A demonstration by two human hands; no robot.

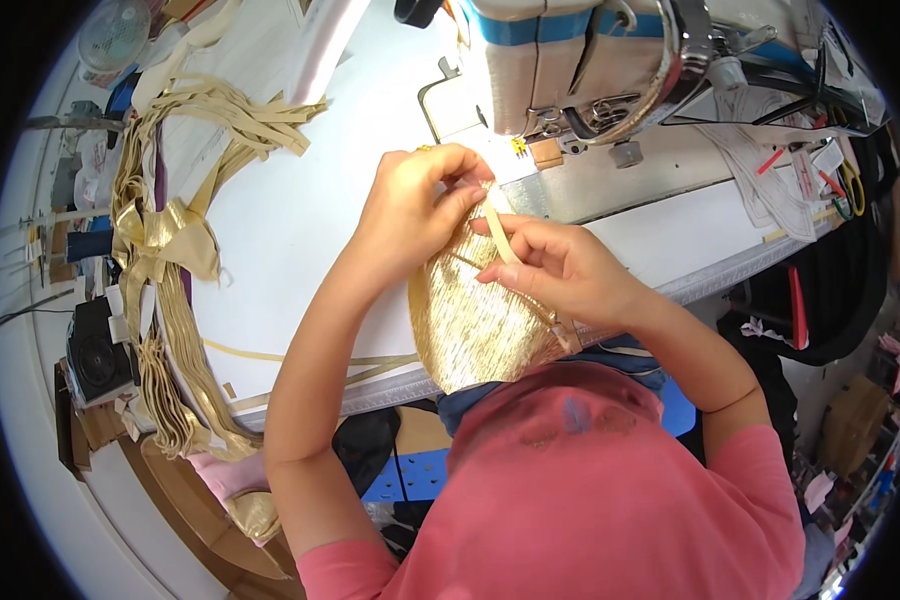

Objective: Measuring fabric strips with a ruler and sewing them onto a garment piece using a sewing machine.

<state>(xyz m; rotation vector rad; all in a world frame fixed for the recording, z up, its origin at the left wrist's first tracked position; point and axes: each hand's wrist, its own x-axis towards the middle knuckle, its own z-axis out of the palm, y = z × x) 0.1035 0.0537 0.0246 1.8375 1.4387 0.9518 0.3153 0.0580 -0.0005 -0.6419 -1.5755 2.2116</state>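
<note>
A shiny gold textured fabric piece (pixel 470 335) hangs over the table's front edge, close to my body. At its upper edge, my left hand (pixel 415 205) pinches the fabric, thumb against fingers. A narrow cream strip (pixel 497 232) runs down along the gold piece from that pinch. My right hand (pixel 565 270) holds the strip's lower part between thumb and fingers, over the right side of the gold piece. Just beyond my hands stands a sewing machine (pixel 540 75), white with a blue band. The fingertips of my left hand are partly hidden.
Bundled gold and beige strips (pixel 170 235) hang over the table's left side. A metal ruler (pixel 380 390) runs along the front edge. Scissors (pixel 852 188) and paper patterns (pixel 755 165) lie at the far right. A black speaker-like box (pixel 100 345) sits at left.
</note>
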